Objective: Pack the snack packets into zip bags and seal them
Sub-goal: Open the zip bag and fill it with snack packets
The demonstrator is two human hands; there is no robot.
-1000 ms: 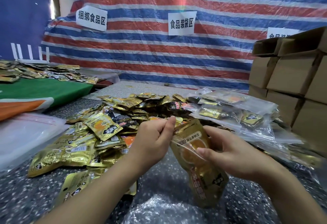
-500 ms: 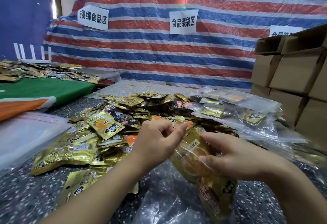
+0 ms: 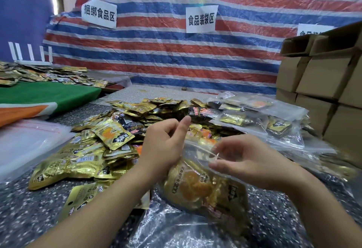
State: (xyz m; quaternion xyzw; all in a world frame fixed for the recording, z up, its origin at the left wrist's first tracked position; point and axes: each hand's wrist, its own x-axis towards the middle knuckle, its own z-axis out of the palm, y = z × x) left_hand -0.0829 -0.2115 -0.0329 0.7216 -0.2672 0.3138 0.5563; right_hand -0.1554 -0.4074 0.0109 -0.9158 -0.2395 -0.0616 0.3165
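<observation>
Both hands hold a zip bag point(image 3: 203, 185) of gold snack packets above the speckled table point(image 3: 23, 204). The left hand point(image 3: 162, 146) grips its left edge, fingers curled; the right hand point(image 3: 252, 161) pinches the top strip

Speckled table point(image 3: 29, 208) — gold snack packets point(image 3: 82, 161), filled zip bags point(image 3: 274, 122).

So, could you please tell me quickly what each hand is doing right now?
Left hand: fingers curled, gripping the left end of the zip bag top.
Right hand: pinching the bag's top edge.
</observation>
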